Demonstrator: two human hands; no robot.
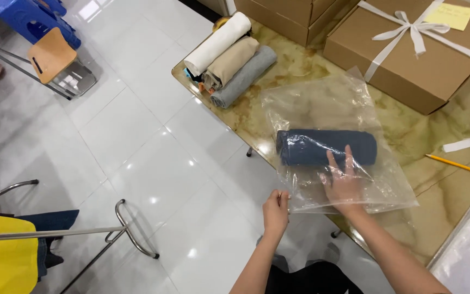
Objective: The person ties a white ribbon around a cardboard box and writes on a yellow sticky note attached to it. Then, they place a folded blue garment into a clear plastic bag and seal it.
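While your right hand [345,182] lies flat, fingers spread, inside the clear plastic bag [322,117] against the rolled dark blue cloth [325,147], your left hand [276,209] pinches the bag's open lip at the table's [452,179] near edge. You look mid-bagging: next, slide the right hand out without dragging the roll. 3 rolled cloths [229,60] wait at the far-left corner.

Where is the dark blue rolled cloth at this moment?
The dark blue rolled cloth lies inside the clear plastic bag on the marble table, centre-right in the head view, just beyond the right hand.
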